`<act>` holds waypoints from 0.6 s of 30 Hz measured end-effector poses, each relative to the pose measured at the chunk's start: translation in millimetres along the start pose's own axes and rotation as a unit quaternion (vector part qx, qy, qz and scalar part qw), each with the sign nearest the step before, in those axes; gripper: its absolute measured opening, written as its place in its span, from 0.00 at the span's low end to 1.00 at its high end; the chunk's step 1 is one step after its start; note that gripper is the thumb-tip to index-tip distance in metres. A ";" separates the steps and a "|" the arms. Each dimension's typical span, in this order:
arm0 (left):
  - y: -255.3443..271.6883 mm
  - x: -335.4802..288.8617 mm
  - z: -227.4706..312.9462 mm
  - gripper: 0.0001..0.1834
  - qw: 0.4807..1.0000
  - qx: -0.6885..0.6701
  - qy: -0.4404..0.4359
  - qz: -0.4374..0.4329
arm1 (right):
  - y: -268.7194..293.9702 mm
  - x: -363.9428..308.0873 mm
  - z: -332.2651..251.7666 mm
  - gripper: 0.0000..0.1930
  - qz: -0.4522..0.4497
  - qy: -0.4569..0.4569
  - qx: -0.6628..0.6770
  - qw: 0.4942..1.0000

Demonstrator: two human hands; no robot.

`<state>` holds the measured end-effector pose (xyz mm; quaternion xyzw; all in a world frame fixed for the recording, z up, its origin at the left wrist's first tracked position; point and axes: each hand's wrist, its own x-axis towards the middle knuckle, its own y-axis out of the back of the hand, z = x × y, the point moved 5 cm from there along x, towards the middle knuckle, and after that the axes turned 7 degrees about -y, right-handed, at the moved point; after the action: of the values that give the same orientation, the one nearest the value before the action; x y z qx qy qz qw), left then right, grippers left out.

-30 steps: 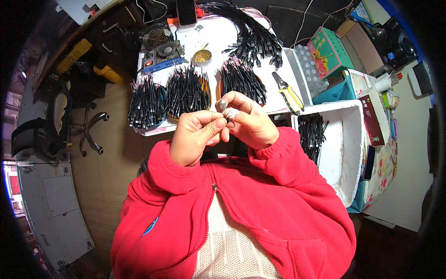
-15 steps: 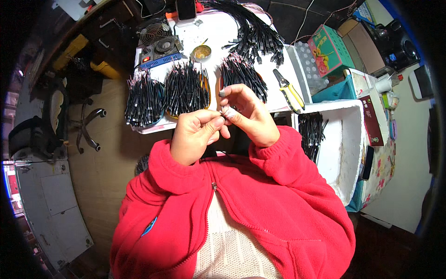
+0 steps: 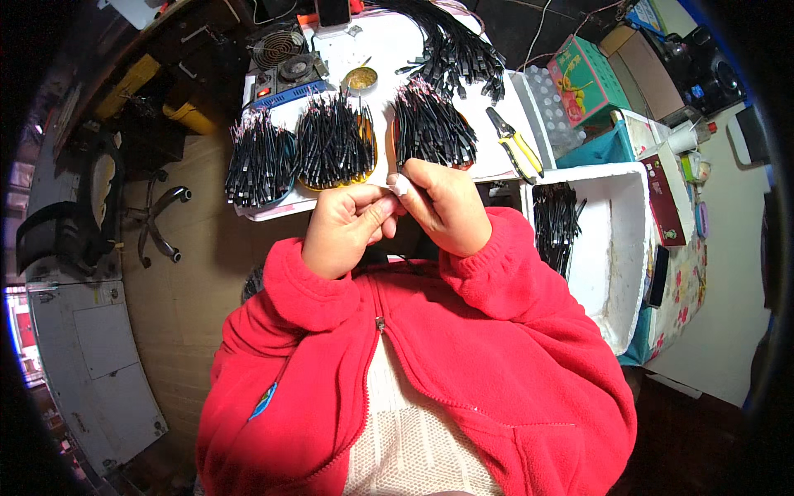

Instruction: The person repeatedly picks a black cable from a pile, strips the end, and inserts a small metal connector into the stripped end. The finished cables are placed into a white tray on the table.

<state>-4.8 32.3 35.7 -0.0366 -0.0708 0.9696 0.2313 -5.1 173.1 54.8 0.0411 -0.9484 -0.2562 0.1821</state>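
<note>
My left hand [image 3: 343, 227] and my right hand [image 3: 451, 202] meet in front of my chest, just off the table's near edge. Both are closed in a pinch, thumbs against fingers, on a thin wire [image 3: 385, 188] whose far end is hidden by the fingers. A white wrap covers the tip of my right thumb. Beyond my hands stand bundles of short black cables with pinkish bare ends: a left bundle [image 3: 258, 161], a middle bundle [image 3: 335, 140] and a right bundle [image 3: 432, 124].
Yellow-handled wire strippers [image 3: 518, 147] lie at the table's right. Behind the bundles are a small round tin [image 3: 361, 79] and a blue-fronted device [image 3: 289, 93]. More black cables [image 3: 451, 50] spread at the back. A white foam box [image 3: 616, 256] with cables stands to my right.
My right fingers have curled in from a spread position and now press down beside the left ones. The view has shifted slightly; the bundles stay put.
</note>
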 end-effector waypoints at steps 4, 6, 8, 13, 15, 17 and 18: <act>3.2 -7.9 0.3 0.09 1.000 -0.021 0.014 -0.003 | 25.8 0.6 11.7 0.10 0.112 -0.060 0.092 0.988; 9.6 -10.6 1.5 0.09 0.998 -0.051 0.046 -0.007 | 51.2 5.8 29.5 0.10 0.148 -0.145 -0.008 0.978; 8.7 -11.3 0.8 0.09 0.995 -0.068 0.065 -0.028 | 43.9 -5.3 31.7 0.07 -0.002 -0.158 -0.001 0.987; 5.8 -6.7 0.9 0.10 0.989 -0.072 0.108 -0.071 | 29.3 -13.0 4.3 0.18 -0.065 0.094 0.009 0.993; 4.0 -4.6 2.3 0.10 0.987 -0.074 0.114 -0.086 | 28.9 -11.9 -3.3 0.17 -0.062 0.145 0.008 0.987; 3.6 -2.5 3.5 0.10 0.985 -0.070 0.124 -0.097 | 29.9 -9.1 -7.3 0.14 -0.051 0.163 0.001 0.985; 3.2 -1.9 4.4 0.10 0.984 -0.072 0.125 -0.100 | 30.3 -7.7 -8.3 0.13 -0.052 0.168 0.001 0.984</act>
<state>-5.0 28.1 39.6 -0.1668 -0.1139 0.9216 0.3314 5.6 196.7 74.1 0.1331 -0.9013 -0.2535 0.3252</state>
